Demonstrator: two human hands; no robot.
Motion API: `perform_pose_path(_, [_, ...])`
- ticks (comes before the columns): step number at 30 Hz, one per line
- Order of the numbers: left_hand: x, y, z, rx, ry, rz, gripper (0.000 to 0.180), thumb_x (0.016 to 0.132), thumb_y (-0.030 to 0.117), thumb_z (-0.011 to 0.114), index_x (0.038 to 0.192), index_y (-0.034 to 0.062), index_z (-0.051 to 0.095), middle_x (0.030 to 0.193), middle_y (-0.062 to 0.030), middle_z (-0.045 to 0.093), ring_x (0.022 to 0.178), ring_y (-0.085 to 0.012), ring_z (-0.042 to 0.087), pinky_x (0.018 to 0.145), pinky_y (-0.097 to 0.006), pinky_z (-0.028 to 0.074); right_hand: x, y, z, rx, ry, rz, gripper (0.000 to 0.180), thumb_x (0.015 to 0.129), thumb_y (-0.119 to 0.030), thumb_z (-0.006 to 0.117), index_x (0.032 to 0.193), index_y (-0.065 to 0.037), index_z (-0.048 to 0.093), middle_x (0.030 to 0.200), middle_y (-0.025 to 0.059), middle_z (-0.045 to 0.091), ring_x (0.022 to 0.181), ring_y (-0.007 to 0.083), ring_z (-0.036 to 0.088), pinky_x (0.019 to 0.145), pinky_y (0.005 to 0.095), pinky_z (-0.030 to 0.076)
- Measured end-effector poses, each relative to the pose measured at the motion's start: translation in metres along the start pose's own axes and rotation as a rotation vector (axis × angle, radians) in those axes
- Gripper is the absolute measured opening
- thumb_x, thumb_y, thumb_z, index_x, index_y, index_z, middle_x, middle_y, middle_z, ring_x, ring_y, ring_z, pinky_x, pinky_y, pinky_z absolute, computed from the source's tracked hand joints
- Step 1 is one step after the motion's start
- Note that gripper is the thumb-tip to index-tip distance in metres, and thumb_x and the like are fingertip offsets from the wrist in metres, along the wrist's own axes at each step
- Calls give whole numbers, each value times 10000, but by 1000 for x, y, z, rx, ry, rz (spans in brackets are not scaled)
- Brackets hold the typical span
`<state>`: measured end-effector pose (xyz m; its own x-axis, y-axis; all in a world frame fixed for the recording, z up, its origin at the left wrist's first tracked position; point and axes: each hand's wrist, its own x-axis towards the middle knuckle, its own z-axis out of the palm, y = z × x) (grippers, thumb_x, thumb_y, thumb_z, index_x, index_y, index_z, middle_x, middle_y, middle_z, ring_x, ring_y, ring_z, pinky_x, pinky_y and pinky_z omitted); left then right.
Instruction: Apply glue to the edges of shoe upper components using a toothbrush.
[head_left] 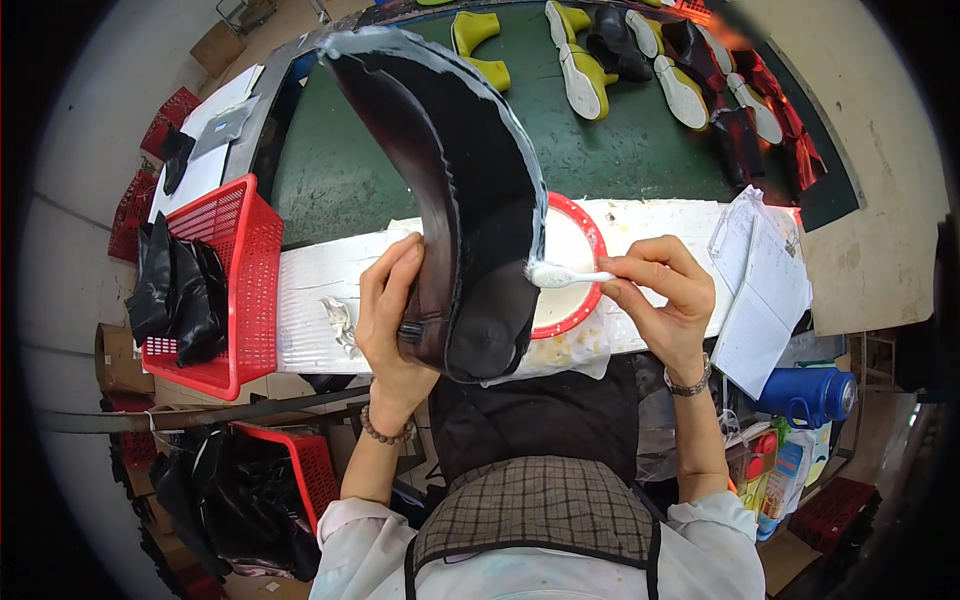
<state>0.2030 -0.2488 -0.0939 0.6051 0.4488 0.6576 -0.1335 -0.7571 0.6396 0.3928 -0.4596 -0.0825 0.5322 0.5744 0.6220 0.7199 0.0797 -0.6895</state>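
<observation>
My left hand point(388, 325) is closed on a black leather boot upper point(490, 190), gripping its lower left side and holding it up with the opening toward me. White paste coats the upper's edge along the top and right side. Between the thumb and fingers of my right hand point(665, 300) is a small white brush point(560, 276), much like a toothbrush. Its paste-covered head touches the right edge of the upper. Behind the brush stands a round red-rimmed bowl point(594, 228) with a white inside, partly hidden by the upper.
Beyond the white bench point(320, 300) runs a green conveyor belt point(340, 170) with several shoe parts, including a yellow-green shoe point(583, 85). A red basket point(258, 270) of black uppers stands left. At right are a paper booklet point(755, 300) and a blue flask point(812, 397).
</observation>
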Motion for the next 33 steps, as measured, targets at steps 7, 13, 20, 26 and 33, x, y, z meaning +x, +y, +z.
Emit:
perform_pose_path(7, [13,-13,6,111,116,119,688,737,61,839,1376,20,587,1375,-247,583,1215,-371,599,1024,-432,502,-4,-11,1,-85,-48,-78,303,709,-47,880,1004,-79,818,857,35,668,715,140,608,595,272,467])
perform_pose_path(13, [24,-24,14,203,243,283,645,772,38,813,1379,72,598,1378,-248,577,1205,-371,598,1002,-427,515,-7,-18,5,-58,-92,-94,304,707,-53,880,1003,-77,815,847,41,673,686,137,608,567,266,463])
perform_pose_path(20, [18,-36,-7,43,32,123,727,755,-48,771,1436,41,532,1386,-228,564,1277,-341,573,1043,-414,498,-6,-20,7,70,-137,291,193,806,-60,827,995,-33,799,803,67,666,619,125,597,539,240,443])
perform_pose_path(26, [-35,-61,-88,-416,-246,-641,314,676,-155,691,976,-69,661,808,-134,672,690,-200,671,610,-306,546,-11,49,1,-529,-178,137,95,823,-139,816,899,-87,796,802,26,703,597,149,619,523,286,457])
perform_pose_path(33, [-81,-87,-108,-1471,-370,-631,841,720,-162,655,1506,-39,383,1221,-335,614,447,-209,458,386,-314,347,10,36,-5,17,-55,204,193,813,-52,824,1004,-67,801,892,46,708,761,115,625,646,233,483])
